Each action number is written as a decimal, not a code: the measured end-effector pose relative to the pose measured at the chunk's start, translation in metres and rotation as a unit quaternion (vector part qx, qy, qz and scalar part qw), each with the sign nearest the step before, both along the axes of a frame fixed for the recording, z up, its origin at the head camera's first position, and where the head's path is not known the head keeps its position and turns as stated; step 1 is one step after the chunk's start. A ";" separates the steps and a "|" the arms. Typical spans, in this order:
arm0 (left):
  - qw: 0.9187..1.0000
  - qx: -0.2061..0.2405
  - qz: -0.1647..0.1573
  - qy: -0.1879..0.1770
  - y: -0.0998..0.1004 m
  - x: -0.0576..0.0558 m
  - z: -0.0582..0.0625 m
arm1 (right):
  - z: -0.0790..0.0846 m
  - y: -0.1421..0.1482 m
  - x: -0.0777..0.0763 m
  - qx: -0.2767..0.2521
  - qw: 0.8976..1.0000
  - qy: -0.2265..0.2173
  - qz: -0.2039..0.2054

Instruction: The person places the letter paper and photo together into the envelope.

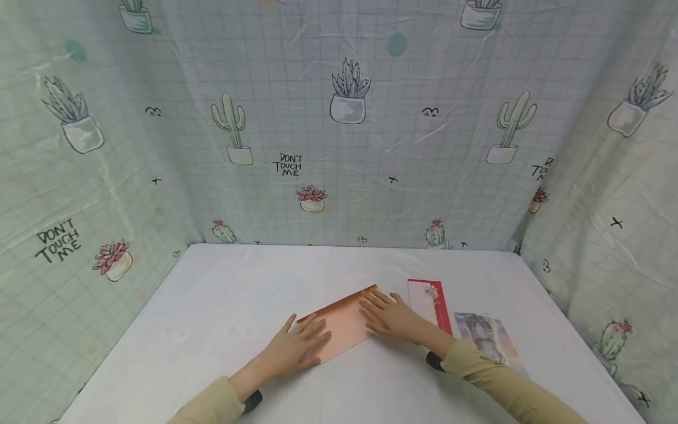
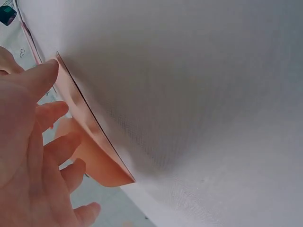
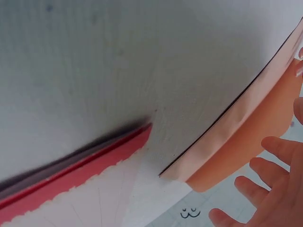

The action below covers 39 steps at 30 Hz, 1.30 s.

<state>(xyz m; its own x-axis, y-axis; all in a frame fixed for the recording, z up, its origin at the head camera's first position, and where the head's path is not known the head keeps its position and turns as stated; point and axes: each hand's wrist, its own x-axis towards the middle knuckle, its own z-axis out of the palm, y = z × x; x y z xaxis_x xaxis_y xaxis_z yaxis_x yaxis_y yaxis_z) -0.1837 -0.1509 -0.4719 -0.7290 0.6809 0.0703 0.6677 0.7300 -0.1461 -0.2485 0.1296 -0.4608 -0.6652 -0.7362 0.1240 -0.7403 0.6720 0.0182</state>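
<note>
A peach paper envelope (image 1: 344, 328) lies slanted on the white table, its far flap (image 3: 241, 153) standing up and showing a deeper orange inner side in both wrist views. My left hand (image 1: 298, 346) rests over the envelope's left end with fingers spread. At the right end, my right hand (image 1: 393, 318) lies across the far corner, its fingers extended. In the left wrist view the left thumb (image 2: 45, 78) reaches the envelope's end. Neither hand grips anything.
Just right of the envelope lies a white card with a red border and flowers (image 1: 421, 303). Farther right, partly under the right forearm, is a picture card (image 1: 482, 335) in blue and pink tones. A cactus-print curtain (image 1: 349, 147) encloses the table (image 1: 238, 282).
</note>
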 end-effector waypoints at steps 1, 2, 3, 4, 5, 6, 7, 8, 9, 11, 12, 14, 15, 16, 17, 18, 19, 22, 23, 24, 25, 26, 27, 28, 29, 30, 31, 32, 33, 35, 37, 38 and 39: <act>1.000 -0.002 -0.002 -0.001 0.000 0.000 0.000 | -0.001 0.000 -0.001 0.000 1.000 0.004 0.002; 1.000 -0.001 -0.005 0.000 0.000 0.000 0.000 | -0.002 0.000 -0.002 0.000 1.000 0.007 0.003; 1.000 -0.001 -0.007 0.000 0.000 -0.001 0.000 | -0.002 -0.001 -0.003 0.002 1.000 0.010 0.004; 1.000 0.001 -0.009 0.000 0.000 -0.001 0.000 | -0.003 -0.001 -0.004 0.003 1.000 0.011 0.005; 1.000 0.003 -0.012 0.002 0.000 -0.001 0.001 | -0.003 -0.002 -0.004 0.006 1.000 0.011 0.004; 1.000 0.005 -0.016 0.005 0.000 -0.001 0.001 | -0.002 -0.003 -0.005 0.007 1.000 0.008 0.003; 1.000 0.009 -0.019 0.008 0.000 -0.001 0.001 | -0.001 -0.003 -0.005 0.011 1.000 0.007 0.002; 1.000 0.012 -0.021 0.010 0.000 -0.001 0.001 | 0.000 -0.004 -0.006 0.013 1.000 0.007 0.001; 1.000 0.014 -0.023 0.011 0.000 -0.001 0.001 | 0.001 -0.005 -0.006 0.015 1.000 0.004 -0.002; 1.000 0.016 -0.023 0.010 0.000 -0.001 0.002 | 0.002 -0.006 -0.008 0.019 1.000 0.002 -0.005; 1.000 0.016 -0.021 0.007 0.000 -0.001 0.002 | 0.002 -0.007 -0.008 0.020 1.000 0.003 -0.006; 1.000 0.011 -0.014 -0.003 0.001 0.000 0.004 | 0.002 -0.009 -0.010 0.023 1.000 0.005 -0.009; 1.000 0.008 -0.010 -0.007 0.001 0.001 0.005 | 0.002 -0.009 -0.011 0.022 1.000 0.003 -0.011; 1.000 0.005 -0.005 -0.012 0.002 0.001 0.006 | 0.001 -0.010 -0.012 0.022 1.000 0.004 -0.012; 1.000 0.002 -0.001 -0.017 0.002 0.002 0.007 | 0.001 -0.011 -0.013 0.022 1.000 0.003 -0.012; 1.000 0.001 0.002 -0.019 0.002 0.002 0.007 | 0.001 -0.011 -0.014 0.022 1.000 0.000 -0.014; 1.000 -0.001 0.006 -0.021 0.003 0.002 0.008 | 0.001 -0.012 -0.014 0.023 1.000 -0.002 -0.016; 1.000 -0.004 0.012 -0.022 0.003 0.003 0.008 | 0.000 -0.013 -0.016 0.023 0.999 -0.011 -0.020; 1.000 -0.003 0.013 -0.023 0.003 0.003 0.008 | 0.000 -0.014 -0.016 0.023 0.999 -0.014 -0.022; 1.000 -0.002 0.013 -0.023 0.003 0.003 0.008 | 0.000 -0.014 -0.017 0.024 0.999 -0.014 -0.025; 1.000 -0.001 0.014 -0.023 0.003 0.003 0.007 | 0.000 -0.015 -0.017 0.024 0.999 -0.013 -0.026; 1.000 0.000 0.013 -0.022 0.003 0.004 0.006 | 0.000 -0.016 -0.018 0.025 0.999 -0.014 -0.027; 1.000 0.003 0.013 -0.022 0.003 0.004 0.006 | -0.001 -0.016 -0.019 0.025 0.999 -0.013 -0.029; 1.000 0.007 0.012 -0.022 0.003 0.004 0.005 | -0.001 -0.017 -0.019 0.024 0.999 -0.012 -0.029; 1.000 0.013 0.010 -0.021 0.003 0.004 0.004 | -0.001 -0.018 -0.020 0.023 0.999 -0.011 -0.030; 1.000 0.017 0.009 -0.020 0.002 0.004 0.004 | -0.002 -0.018 -0.021 0.023 0.999 -0.010 -0.031; 1.000 0.021 0.008 -0.019 0.002 0.003 0.003 | -0.002 -0.019 -0.022 0.020 0.999 -0.011 -0.031; 1.000 0.024 0.010 -0.017 0.002 0.003 0.002 | -0.002 -0.019 -0.023 0.018 0.999 -0.012 -0.032; 0.999 0.026 0.012 -0.016 0.002 0.003 0.002 | -0.003 -0.020 -0.024 0.015 0.999 -0.013 -0.032; 0.999 0.030 0.019 -0.012 0.001 0.002 0.000 | -0.004 -0.021 -0.026 0.013 0.999 -0.016 -0.033; 0.999 0.033 0.027 -0.006 0.000 0.002 -0.001 | -0.004 -0.022 -0.028 0.012 0.999 -0.020 -0.033; 0.999 0.033 0.030 -0.002 -0.001 0.002 -0.002 | -0.004 -0.023 -0.028 0.013 0.999 -0.021 -0.033; 0.999 0.038 0.031 0.001 -0.001 0.002 -0.002 | -0.004 -0.023 -0.029 0.012 0.999 -0.021 -0.031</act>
<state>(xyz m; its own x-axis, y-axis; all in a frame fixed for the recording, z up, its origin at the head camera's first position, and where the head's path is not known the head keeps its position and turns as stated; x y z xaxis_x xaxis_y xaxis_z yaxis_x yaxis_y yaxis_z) -0.1821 -0.1522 -0.4740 -0.7698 0.6267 0.1214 0.6201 0.7793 -0.0907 -0.2777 0.1065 -0.4651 -0.7144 -0.6953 0.0787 -0.6972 0.7169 0.0046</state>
